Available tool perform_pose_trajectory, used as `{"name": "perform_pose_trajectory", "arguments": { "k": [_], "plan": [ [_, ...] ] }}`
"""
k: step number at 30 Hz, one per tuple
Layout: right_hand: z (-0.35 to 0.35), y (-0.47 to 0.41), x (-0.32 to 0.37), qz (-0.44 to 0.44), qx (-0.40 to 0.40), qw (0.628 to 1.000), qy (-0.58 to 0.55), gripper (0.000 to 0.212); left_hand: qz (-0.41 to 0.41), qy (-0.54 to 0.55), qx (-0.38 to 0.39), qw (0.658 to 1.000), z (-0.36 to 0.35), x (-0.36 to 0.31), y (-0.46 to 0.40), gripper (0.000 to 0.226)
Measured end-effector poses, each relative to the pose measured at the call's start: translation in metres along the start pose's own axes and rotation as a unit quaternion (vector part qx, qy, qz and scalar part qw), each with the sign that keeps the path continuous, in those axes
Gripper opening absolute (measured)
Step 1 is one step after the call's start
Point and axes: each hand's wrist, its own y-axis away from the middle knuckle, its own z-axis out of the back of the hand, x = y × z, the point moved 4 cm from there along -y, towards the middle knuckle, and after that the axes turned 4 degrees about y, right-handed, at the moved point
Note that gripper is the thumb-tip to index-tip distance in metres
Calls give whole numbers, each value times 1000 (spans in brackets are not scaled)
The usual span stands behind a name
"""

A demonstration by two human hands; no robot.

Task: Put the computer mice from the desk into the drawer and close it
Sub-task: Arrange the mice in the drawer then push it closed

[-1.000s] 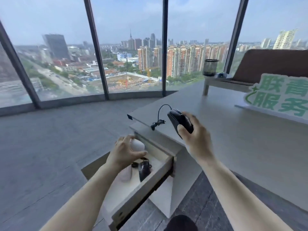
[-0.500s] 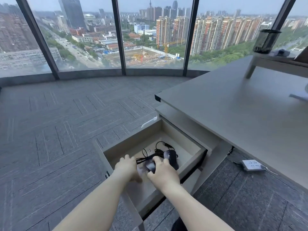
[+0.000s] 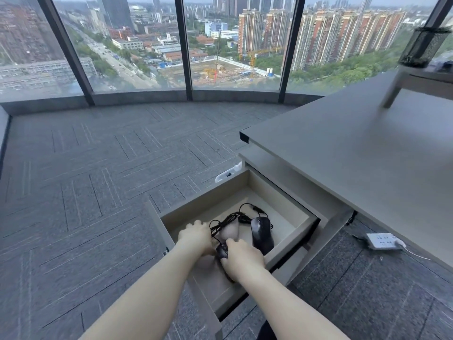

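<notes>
Drawer [image 3: 291, 231] open. Your right hand [image 3: 241, 257] grips a black mouse [image 3: 221, 251] inside; left hand [image 3: 196, 235] open, flat beside it.

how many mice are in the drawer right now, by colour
black mouse: 2, one lying free, one under the right hand
white mouse: 1, partly hidden by cables
total: 3, all in the open drawer

We've only got one view, head-mounted, wide-angle; it looks forward and down from close above the open drawer [image 3: 289, 218]; desk [image 3: 367, 155] corner at right; windows [image 3: 235, 40] up top.
</notes>
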Motion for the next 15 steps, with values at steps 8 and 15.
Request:
{"name": "perform_pose_trajectory", "arguments": {
  "k": [8, 15],
  "plan": [
    [35, 57, 3, 77, -129, 980, -131, 28, -34, 206, -230, 951, 61, 37, 59, 41],
    [18, 120, 11, 104, -176, 961, -185, 44, 72, 390, -254, 882, 19, 84, 123, 48]
  ]
}}
